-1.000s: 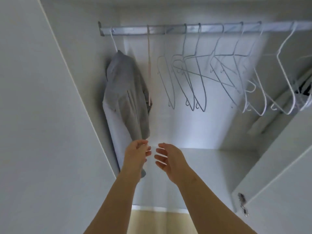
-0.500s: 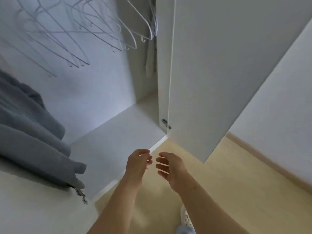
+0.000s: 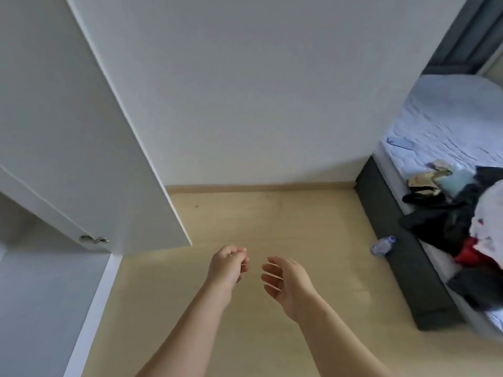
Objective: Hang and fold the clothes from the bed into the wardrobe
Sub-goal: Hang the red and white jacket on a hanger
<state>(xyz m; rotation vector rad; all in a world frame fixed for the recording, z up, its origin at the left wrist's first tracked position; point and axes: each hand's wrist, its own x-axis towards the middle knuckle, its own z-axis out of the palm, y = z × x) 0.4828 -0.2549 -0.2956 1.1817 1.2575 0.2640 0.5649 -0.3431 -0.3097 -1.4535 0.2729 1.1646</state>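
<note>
Dark clothes (image 3: 446, 224) heaped on bed (image 3: 441, 118); left hand (image 3: 227, 268), right hand (image 3: 288, 284) relaxed.

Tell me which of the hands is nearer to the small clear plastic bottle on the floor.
Right. The right hand is to the left of the small clear plastic bottle in the view; the left hand lies farther left, beyond the right one.

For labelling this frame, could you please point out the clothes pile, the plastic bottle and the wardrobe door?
clothes pile (image 3: 446, 227): head view, a dark garment.
plastic bottle (image 3: 382, 245): head view, its clear body.
wardrobe door (image 3: 68, 118): head view, its white face.
</note>
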